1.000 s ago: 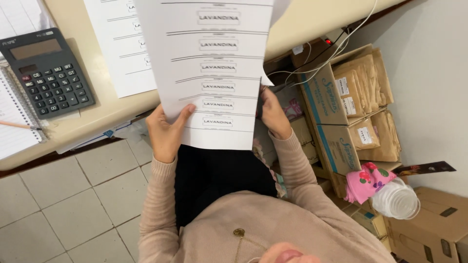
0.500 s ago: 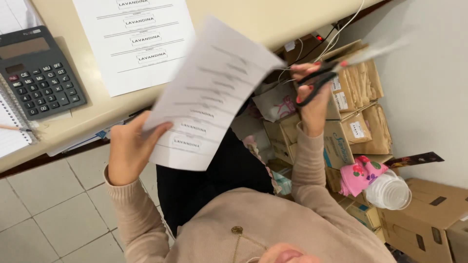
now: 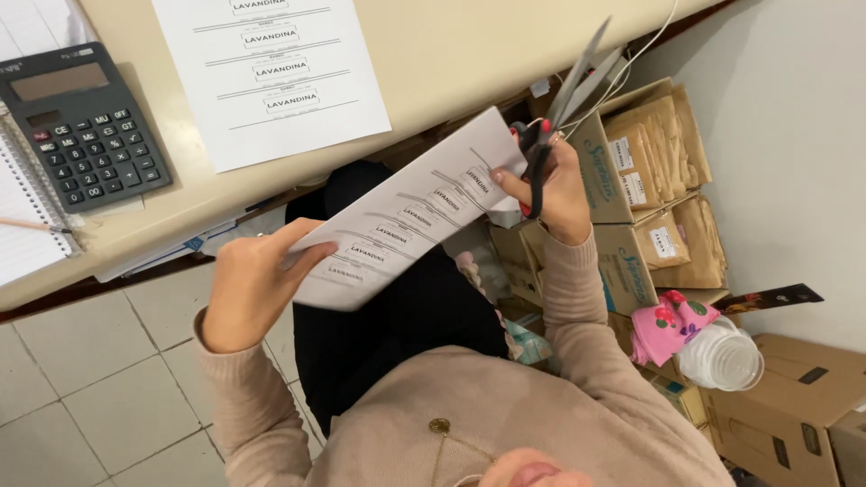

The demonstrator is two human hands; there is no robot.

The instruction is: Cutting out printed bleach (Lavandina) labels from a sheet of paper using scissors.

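My left hand grips the near end of a white printed sheet of labels, held tilted in the air over my lap. My right hand holds scissors with red and black handles. Their blades are parted and point up and away, at the sheet's far edge. The thumb of that hand touches the paper's far corner.
A second printed sheet lies on the beige desk, with a dark calculator and a spiral notebook to the left. Open cardboard boxes, a pink cloth and stacked plastic cups sit on the floor at right.
Both hands first held the sheet flat. My right hand let go, picked up scissors and brought them to the sheet's far edge, while my left hand tilted the paper.
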